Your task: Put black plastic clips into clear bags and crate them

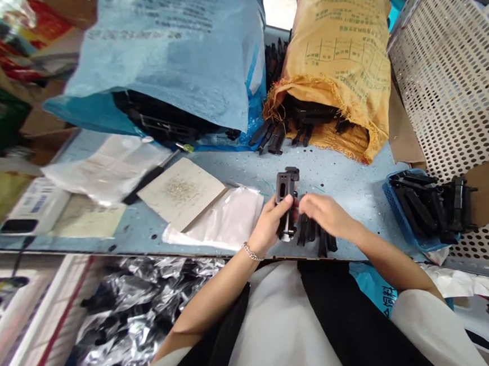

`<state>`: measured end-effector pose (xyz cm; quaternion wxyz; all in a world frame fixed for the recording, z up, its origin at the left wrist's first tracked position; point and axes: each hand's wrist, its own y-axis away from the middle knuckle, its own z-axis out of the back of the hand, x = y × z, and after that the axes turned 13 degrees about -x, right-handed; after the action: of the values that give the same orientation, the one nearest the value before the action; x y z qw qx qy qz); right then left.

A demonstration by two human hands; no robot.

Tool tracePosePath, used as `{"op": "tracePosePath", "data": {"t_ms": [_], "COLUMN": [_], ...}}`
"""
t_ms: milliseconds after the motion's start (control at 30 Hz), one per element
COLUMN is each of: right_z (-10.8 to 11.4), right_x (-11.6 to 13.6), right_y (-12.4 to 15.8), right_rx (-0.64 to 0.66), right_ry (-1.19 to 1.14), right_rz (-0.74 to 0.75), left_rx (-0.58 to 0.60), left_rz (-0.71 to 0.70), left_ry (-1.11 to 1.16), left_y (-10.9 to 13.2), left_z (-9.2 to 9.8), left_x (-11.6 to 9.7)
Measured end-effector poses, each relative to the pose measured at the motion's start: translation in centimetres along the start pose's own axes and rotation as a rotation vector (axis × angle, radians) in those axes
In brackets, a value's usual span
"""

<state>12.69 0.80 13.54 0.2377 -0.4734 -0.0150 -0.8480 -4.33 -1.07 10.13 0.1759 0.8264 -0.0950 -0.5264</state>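
Observation:
My left hand (272, 219) is closed around a black plastic bracket-like part (284, 180) with a long slot in its upper face, holding it above the front of the blue worktable. The thumb lies across its front. Just to the right is my right hand (324, 213), fingers bent and pressed together beside the part; whether they pinch something small is hidden. Several slim black plastic pieces (308, 231) lie on the table under my right hand, partly covered by it.
A blue sack (174, 48) and a yellow sack (340, 38), both with black parts at their mouths, stand at the back. On the right, a blue basket (402, 218) holds black parts beside a perforated white crate (455, 81). Left lie a square board (182, 192) and plastic bags (220, 218).

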Motion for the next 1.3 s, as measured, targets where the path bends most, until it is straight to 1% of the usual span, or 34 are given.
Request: {"op": "tracePosePath", "data": {"t_ms": [100, 133, 167, 200, 233, 267, 333, 400, 433, 467, 500, 533, 600, 633, 667, 733, 800, 833, 900, 967, 1033, 1100, 1167, 1233, 1267, 1300], "right_z": [-1.3, -1.9, -2.5, -3.1, -3.8, -4.3, -5.2, -5.4, -5.3, -5.0, -4.5, -3.9, -2.6, -2.0, -1.4, -0.5, 0.1, 0.4, 0.9, 1.3, 1.5, 1.1, 0.0, -1.2, -1.6, -1.8], "right_x": [0.6, 0.6, 0.5, 0.3, 0.1, -0.2, -0.4, -0.5, -0.6, -0.7, -1.1, -1.7, -3.7, -5.0, -6.5, -9.4, -11.7, -12.4, -13.2, -13.3, -13.0, -12.3, -11.0, -8.9, -7.8, -6.6], "right_y": [2.0, 2.7, 3.4, 3.9, 4.5, 4.9, 5.4, 5.1, 4.7, 4.0, 3.1, 1.9, -1.3, -3.3, -5.4, -10.0, -14.2, -16.0, -18.4, -19.2, -18.0, -15.1, -10.8, -6.2, -4.0, -2.3], "right_rx": [0.026, 0.028, 0.029, 0.024, 0.016, 0.007, 0.009, 0.075, 0.121, 0.153, 0.163, 0.142, 0.007, -0.090, -0.184, -0.313, -0.374, -0.378, -0.364, -0.351, -0.343, -0.318, -0.282, -0.226, -0.184, -0.115], "right_ry": [0.376, 0.442, 0.465, 0.447, 0.392, 0.302, 0.063, -0.167, -0.240, -0.273, -0.270, -0.236, -0.104, -0.020, 0.071, 0.263, 0.415, 0.459, 0.489, 0.465, 0.411, 0.336, 0.260, 0.179, 0.082, 0.014], "right_rz": [0.315, 0.376, 0.403, 0.392, 0.344, 0.255, 0.007, -0.217, -0.287, -0.326, -0.340, -0.339, -0.330, -0.331, -0.351, -0.449, -0.557, -0.605, -0.664, -0.677, -0.668, -0.658, -0.653, -0.623, -0.538, -0.431], "left_rx": [-0.031, -0.022, -0.015, -0.019, -0.039, -0.078, -0.178, -0.273, -0.309, -0.335, -0.353, -0.364, -0.362, -0.349, -0.332, -0.294, -0.261, -0.250, -0.225, -0.211, -0.207, -0.200, -0.185, -0.154, -0.136, -0.114], "left_rz": [0.071, 0.096, 0.110, 0.097, 0.048, -0.037, -0.268, -0.468, -0.518, -0.526, -0.500, -0.453, -0.356, -0.337, -0.347, -0.426, -0.514, -0.537, -0.522, -0.461, -0.380, -0.281, -0.162, -0.041, 0.004, 0.036], "left_ry": [0.071, 0.058, 0.032, -0.006, -0.054, -0.108, -0.216, -0.301, -0.335, -0.375, -0.422, -0.471, -0.564, -0.609, -0.652, -0.728, -0.776, -0.777, -0.737, -0.650, -0.531, -0.373, -0.152, 0.067, 0.136, 0.159], "left_y": [0.1, 0.3, 0.6, 0.9, 1.3, 1.6, 1.8, 0.9, 0.1, -1.0, -2.2, -3.4, -5.3, -5.9, -6.2, -6.0, -5.3, -4.9, -4.4, -4.2, -4.4, -5.0, -5.7, -6.4, -6.5, -6.4], "left_z": [0.2, 0.2, 0.2, 0.2, 0.3, 0.4, 1.0, 2.0, 2.7, 3.5, 4.3, 5.0, 6.1, 6.3, 6.3, 5.7, 4.9, 4.6, 4.4, 4.9, 5.3, 5.0, 3.7, 1.9, 0.9, 0.2], "left_x": [-0.2, 0.0, 0.3, 0.7, 1.1, 1.5, 2.1, 2.2, 2.1, 2.1, 2.1, 2.3, 3.4, 4.3, 5.3, 7.5, 9.2, 9.7, 9.8, 9.0, 7.5, 5.9, 4.3, 2.9, 2.2, 1.6]}}
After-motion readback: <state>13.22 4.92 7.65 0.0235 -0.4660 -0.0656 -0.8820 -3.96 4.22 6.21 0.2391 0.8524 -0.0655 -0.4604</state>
